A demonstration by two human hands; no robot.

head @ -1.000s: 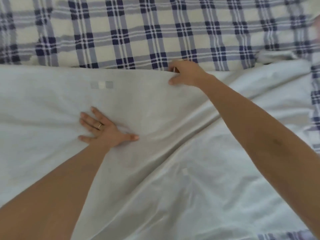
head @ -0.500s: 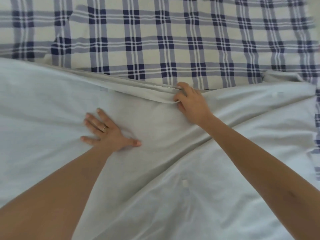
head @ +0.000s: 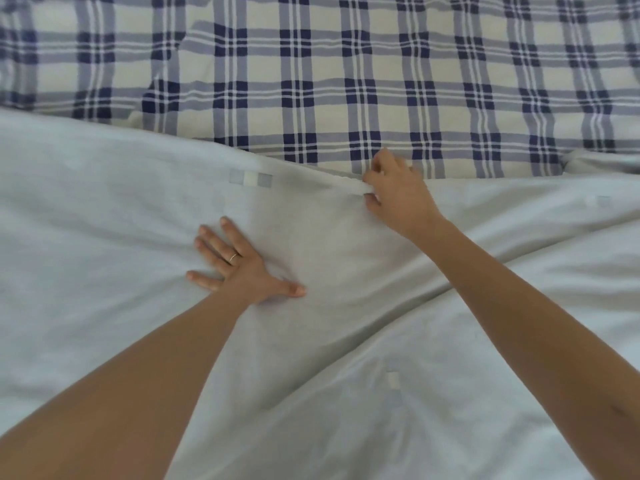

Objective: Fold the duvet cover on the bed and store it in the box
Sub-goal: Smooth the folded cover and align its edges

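Duvet cover (head: 121,271) on bed sheet (head: 329,81)

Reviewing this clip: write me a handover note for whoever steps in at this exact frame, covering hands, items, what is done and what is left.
Left hand: flat, fingers spread, pressing on the pale fabric duvet cover.
Right hand: pinches the cover's far edge, beside the blue-and-cream checked bed sheet.
Done: the cover lies spread across the bed, wrinkled; no finished fold shows.
Left: fold it and store it in the box, which is not in view.
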